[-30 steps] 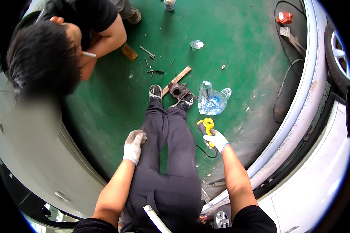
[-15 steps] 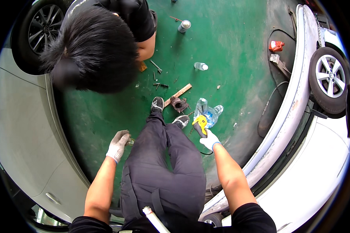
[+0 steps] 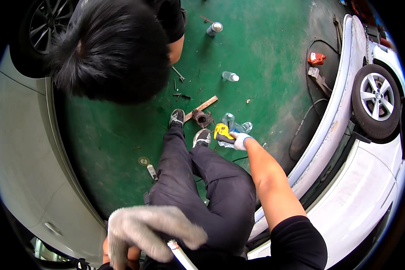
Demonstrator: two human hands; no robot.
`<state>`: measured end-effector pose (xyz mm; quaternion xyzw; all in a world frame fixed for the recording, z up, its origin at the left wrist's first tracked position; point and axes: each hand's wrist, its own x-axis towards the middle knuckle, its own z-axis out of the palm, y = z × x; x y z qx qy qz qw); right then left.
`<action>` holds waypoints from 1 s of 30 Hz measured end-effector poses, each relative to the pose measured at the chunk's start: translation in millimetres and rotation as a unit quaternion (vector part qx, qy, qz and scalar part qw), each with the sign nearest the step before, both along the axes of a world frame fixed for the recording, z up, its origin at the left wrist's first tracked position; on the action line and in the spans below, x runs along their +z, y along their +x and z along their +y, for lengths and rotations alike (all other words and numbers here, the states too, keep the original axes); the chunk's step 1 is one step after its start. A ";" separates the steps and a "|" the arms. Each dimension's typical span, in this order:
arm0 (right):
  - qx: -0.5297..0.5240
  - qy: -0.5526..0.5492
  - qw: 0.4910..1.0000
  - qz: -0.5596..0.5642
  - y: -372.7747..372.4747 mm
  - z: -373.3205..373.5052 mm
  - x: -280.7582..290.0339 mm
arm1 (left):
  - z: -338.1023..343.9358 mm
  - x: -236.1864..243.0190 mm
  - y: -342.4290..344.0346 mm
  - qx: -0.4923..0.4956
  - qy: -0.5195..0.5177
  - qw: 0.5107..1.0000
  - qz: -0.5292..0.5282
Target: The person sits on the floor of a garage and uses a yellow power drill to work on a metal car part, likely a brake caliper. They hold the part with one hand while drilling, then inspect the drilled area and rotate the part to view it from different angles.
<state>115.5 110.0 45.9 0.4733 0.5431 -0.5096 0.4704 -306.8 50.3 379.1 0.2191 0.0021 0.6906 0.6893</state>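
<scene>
My right hand (image 3: pixel 241 140), in a white glove, grips a yellow and dark-grey power tool (image 3: pixel 223 133) by its dark handle, low over the floor ahead of me. Beneath and behind the tool lies a crumpled clear plastic bag (image 3: pixel 241 126). A rusty metal part (image 3: pixel 202 118) with a round hole rests just left of it, by my shoe. My left hand (image 3: pixel 153 229), in a pale knitted glove, is raised close in front of my body with fingers apart; nothing shows in it. Beyond it on the floor are a small round disc (image 3: pixel 143 161) and a whitish small object (image 3: pixel 151 171).
A co-worker (image 3: pixel 117 49) bends over at the upper left, beside a pale car (image 3: pixel 27 148). Ahead lie a wooden strip (image 3: pixel 207 103), a wrench (image 3: pixel 177 73), a clear bottle (image 3: pixel 230 76) and a spray can (image 3: pixel 214 29). A white car panel (image 3: pixel 333 112) curves along the right.
My left hand has come up and back from beside the disc toward my body. The tool in my right hand has shifted left and slightly forward, now lying more sideways.
</scene>
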 end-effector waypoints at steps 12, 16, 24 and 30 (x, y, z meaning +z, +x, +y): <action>-0.336 0.179 0.924 0.013 -8.3 -4.8 14.5 | 1.1 55.3 89.2 0.100 -0.111 0.987 0.064; -0.363 0.250 0.897 0.041 4.7 -45.8 9.4 | 32.8 27.8 80.6 -0.058 -0.084 0.989 0.110; -0.166 0.209 0.961 0.071 111.6 -22.5 42.1 | 68.9 36.2 171.7 -0.076 -0.090 0.971 0.210; -0.058 0.138 0.983 0.102 181.3 28.4 22.0 | 93.8 72.4 317.0 -0.023 -0.027 0.988 0.153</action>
